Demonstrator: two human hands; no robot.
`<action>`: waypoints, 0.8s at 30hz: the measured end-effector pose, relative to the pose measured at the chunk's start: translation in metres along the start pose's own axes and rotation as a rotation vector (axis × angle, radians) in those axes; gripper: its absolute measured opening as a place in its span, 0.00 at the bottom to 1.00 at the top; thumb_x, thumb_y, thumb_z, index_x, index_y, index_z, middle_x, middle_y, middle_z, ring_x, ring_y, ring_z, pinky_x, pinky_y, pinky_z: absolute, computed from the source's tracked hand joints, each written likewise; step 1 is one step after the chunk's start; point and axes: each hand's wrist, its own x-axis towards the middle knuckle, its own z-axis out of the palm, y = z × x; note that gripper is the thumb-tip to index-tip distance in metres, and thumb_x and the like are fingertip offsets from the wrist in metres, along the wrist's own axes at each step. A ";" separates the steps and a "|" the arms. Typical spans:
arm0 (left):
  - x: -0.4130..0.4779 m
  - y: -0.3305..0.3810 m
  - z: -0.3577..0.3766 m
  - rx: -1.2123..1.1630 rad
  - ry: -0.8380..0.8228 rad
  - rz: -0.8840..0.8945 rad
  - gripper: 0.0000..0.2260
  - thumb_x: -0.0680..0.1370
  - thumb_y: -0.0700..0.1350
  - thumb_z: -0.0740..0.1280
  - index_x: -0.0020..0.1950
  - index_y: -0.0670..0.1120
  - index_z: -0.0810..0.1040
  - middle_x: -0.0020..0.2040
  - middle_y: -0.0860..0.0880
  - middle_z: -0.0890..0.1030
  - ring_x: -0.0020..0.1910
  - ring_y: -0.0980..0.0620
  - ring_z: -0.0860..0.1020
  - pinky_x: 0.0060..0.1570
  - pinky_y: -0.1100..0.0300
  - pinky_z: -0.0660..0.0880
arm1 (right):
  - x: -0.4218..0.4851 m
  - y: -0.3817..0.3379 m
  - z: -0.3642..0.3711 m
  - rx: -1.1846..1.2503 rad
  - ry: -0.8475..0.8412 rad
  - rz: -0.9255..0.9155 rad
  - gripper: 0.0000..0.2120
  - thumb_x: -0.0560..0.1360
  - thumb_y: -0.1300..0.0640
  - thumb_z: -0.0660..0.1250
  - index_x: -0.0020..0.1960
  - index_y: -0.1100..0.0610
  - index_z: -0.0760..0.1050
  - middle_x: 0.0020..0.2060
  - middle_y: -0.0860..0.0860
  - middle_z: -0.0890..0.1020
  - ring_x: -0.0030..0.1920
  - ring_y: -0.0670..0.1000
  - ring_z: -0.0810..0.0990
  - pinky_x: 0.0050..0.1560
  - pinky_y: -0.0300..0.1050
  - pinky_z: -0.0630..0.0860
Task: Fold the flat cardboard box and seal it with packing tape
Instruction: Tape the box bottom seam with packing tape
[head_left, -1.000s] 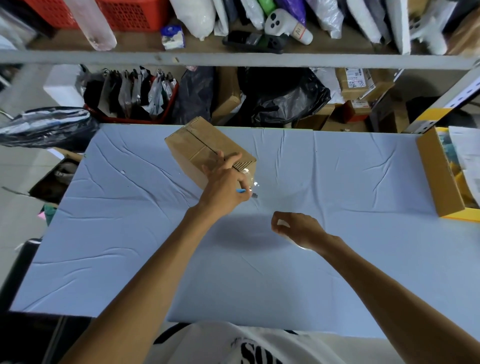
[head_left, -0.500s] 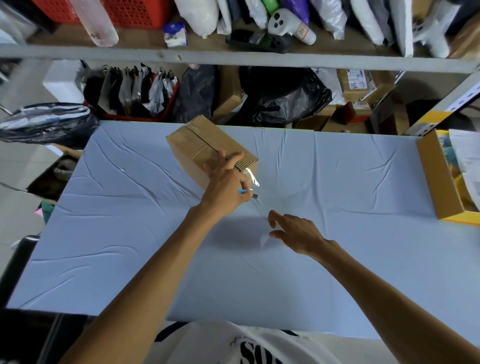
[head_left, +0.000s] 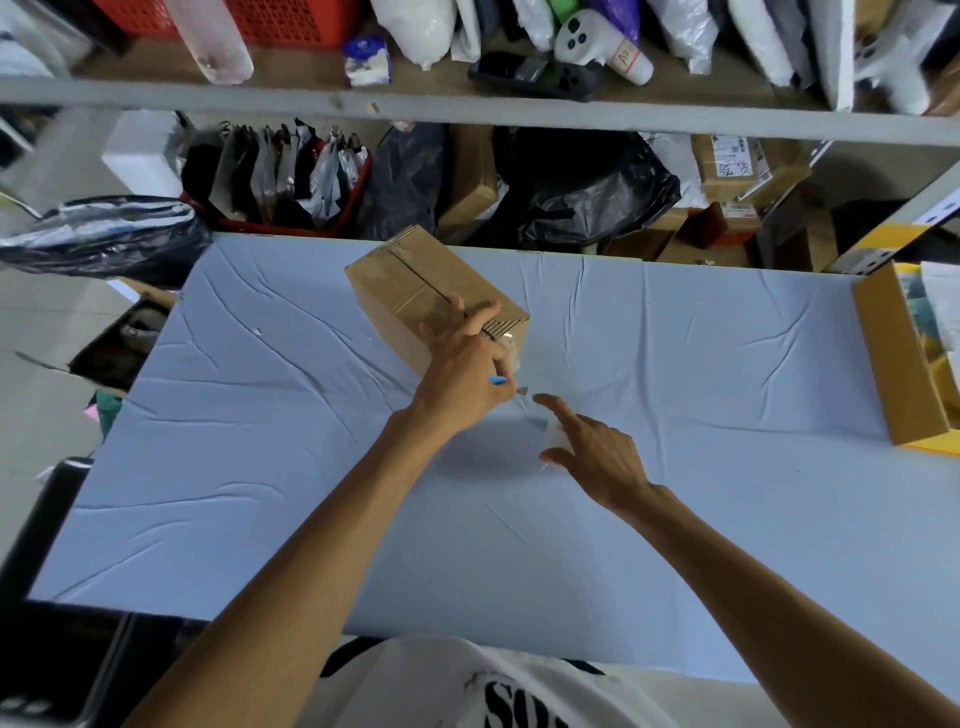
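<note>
Box: The cardboard box (head_left: 415, 283) is folded up. It sits on the table (head_left: 260, 467), at 12 o'clock from the table's middle, near the far edge. One corner points at the person.
Box top: The flaps are down. A dark line runs between them.
Left hand: The left hand (head_left: 462, 374) is at the box's near corner, at 5 o'clock from the box's middle. Its pointer finger and thumb rest on the box top. Its other fingers are curled round a little blue cutter (head_left: 497, 381). The cutter's tip pokes out toward 4 o'clock.
Tape: Shiny clear tape (head_left: 511, 347) sticks on the near corner of the box. It runs down toward 5 o'clock, to the right hand.
Right hand: The right hand (head_left: 592, 452) is just beside the left hand, at 4 o'clock from it. Its pointer finger is straight and points to 11 o'clock, close to the cutter's tip. Its thumb sticks out to 9 o'clock. Something clear lies under it. I cannot tell if the hand holds it, as the other fingers are hidden.
Side box: An open yellow box (head_left: 898, 364) sits at the table's 3 o'clock edge.
Behind: A shelf (head_left: 467, 109) runs across at 12 o'clock, with a black bag (head_left: 587, 192) under it.
</note>
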 end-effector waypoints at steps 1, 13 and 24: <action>0.000 0.000 0.000 -0.021 0.006 0.002 0.07 0.71 0.41 0.74 0.36 0.48 0.79 0.76 0.48 0.61 0.77 0.41 0.45 0.70 0.32 0.40 | 0.002 -0.003 -0.001 0.005 0.012 0.007 0.29 0.76 0.46 0.65 0.73 0.44 0.56 0.55 0.55 0.80 0.52 0.59 0.79 0.48 0.48 0.73; -0.056 -0.037 0.021 -0.148 0.313 0.090 0.07 0.70 0.50 0.75 0.36 0.49 0.81 0.34 0.56 0.72 0.40 0.54 0.70 0.37 0.66 0.66 | 0.009 0.005 0.022 0.177 -0.154 0.064 0.44 0.69 0.63 0.72 0.76 0.53 0.49 0.65 0.59 0.72 0.64 0.60 0.71 0.60 0.51 0.71; -0.053 -0.096 0.083 -0.023 -0.092 -0.498 0.16 0.69 0.56 0.74 0.46 0.45 0.81 0.47 0.46 0.84 0.51 0.43 0.80 0.43 0.57 0.71 | 0.005 0.013 0.033 0.124 -0.206 0.107 0.48 0.69 0.62 0.73 0.77 0.50 0.45 0.69 0.58 0.70 0.65 0.61 0.72 0.59 0.52 0.74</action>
